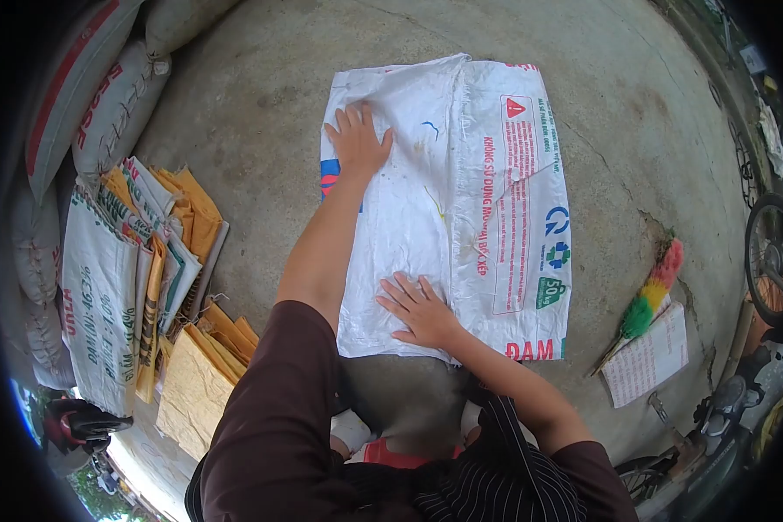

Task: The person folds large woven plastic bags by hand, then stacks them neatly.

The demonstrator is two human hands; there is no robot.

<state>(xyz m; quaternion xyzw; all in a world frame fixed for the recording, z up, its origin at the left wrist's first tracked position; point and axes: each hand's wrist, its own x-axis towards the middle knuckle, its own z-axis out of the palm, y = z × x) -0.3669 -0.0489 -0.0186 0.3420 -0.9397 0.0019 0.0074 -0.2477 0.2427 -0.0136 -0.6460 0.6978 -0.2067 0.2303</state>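
A white woven sack with red and blue print lies flat on the concrete floor in front of me, its left half folded over the rest. My left hand presses flat on the far left part of the folded half, fingers spread. My right hand rests palm down on the near edge of the same fold, fingers apart. Neither hand grips anything.
A pile of folded sacks and yellow-brown bags lies at the left, with filled sacks stacked behind. A coloured feather duster and a written sheet of paper lie at the right. A bicycle wheel stands at the far right.
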